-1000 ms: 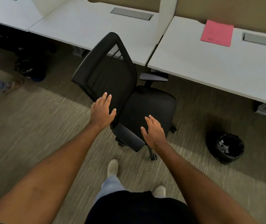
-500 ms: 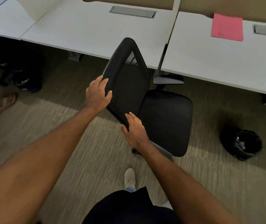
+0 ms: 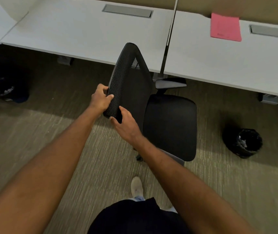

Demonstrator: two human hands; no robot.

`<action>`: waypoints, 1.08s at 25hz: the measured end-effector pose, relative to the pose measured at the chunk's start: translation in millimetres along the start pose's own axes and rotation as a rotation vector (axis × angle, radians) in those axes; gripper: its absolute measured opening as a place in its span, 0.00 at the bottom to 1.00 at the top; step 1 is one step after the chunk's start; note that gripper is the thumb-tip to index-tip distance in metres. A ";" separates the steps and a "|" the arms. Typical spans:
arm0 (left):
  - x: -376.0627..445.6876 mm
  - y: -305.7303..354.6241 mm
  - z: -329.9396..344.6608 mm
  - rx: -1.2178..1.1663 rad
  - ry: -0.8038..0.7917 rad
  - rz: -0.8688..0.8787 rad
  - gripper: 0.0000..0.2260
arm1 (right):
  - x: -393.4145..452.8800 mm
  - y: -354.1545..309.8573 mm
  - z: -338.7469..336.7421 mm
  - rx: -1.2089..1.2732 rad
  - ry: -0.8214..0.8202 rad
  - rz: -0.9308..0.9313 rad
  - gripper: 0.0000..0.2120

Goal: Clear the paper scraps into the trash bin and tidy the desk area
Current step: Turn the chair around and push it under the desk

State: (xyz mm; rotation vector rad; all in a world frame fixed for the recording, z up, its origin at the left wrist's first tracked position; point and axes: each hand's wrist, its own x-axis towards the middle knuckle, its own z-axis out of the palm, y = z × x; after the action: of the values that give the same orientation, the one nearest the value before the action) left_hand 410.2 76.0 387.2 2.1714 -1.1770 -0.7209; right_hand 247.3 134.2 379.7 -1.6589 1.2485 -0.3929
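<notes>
A black mesh office chair (image 3: 168, 122) stands on the carpet in front of the white desks (image 3: 77, 32). Its backrest is turned edge-on toward me and its seat points to the right. My left hand (image 3: 101, 98) is closed around the near edge of the backrest. My right hand (image 3: 126, 124) grips the lower end of the same edge, thumb on one side and fingers on the other. A black-lined trash bin (image 3: 243, 142) with crumpled white paper scraps (image 3: 242, 141) inside sits on the floor at the right.
A pink sheet (image 3: 225, 27) lies on the right desk near a grey cable hatch (image 3: 269, 32). A thin divider (image 3: 170, 36) separates the desks. A second dark bin (image 3: 8, 90) stands under the left desk. My shoe (image 3: 136, 186) is on the carpet below the chair.
The chair has swivelled so its seat now points right and rolled closer to the desks. Both hands went from resting flat on it to gripping the backrest edge.
</notes>
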 end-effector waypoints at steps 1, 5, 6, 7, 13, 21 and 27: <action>-3.0 -1.8 -0.3 -0.013 -0.021 -0.022 0.13 | -0.7 -0.9 1.6 0.012 0.010 0.015 0.35; -26.8 -13.4 -7.8 -0.173 -0.193 -0.155 0.09 | -6.2 1.9 3.0 0.049 0.014 0.065 0.39; -35.9 -14.7 -10.4 -0.232 -0.258 -0.209 0.09 | -9.0 3.5 2.4 0.052 0.008 0.077 0.40; -45.7 -15.2 -13.2 -0.286 -0.329 -0.263 0.09 | -12.0 5.0 1.3 0.051 -0.007 0.092 0.43; -107.5 -16.3 -19.2 -0.339 -0.641 -0.324 0.15 | -36.9 20.8 -9.3 -0.100 -0.093 0.168 0.59; -126.8 -22.7 -14.3 0.218 -0.334 0.176 0.15 | -106.2 88.2 -48.9 -0.133 -0.216 0.107 0.54; -108.3 -24.8 -12.0 0.659 -0.238 0.672 0.37 | -156.4 115.4 -103.1 -0.334 -0.305 0.105 0.50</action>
State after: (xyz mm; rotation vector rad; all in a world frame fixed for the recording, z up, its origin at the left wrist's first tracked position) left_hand 381.4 183.4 399.0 1.9525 -2.3682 -0.3110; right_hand 44.1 218.5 375.2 -1.8393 1.2075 0.1398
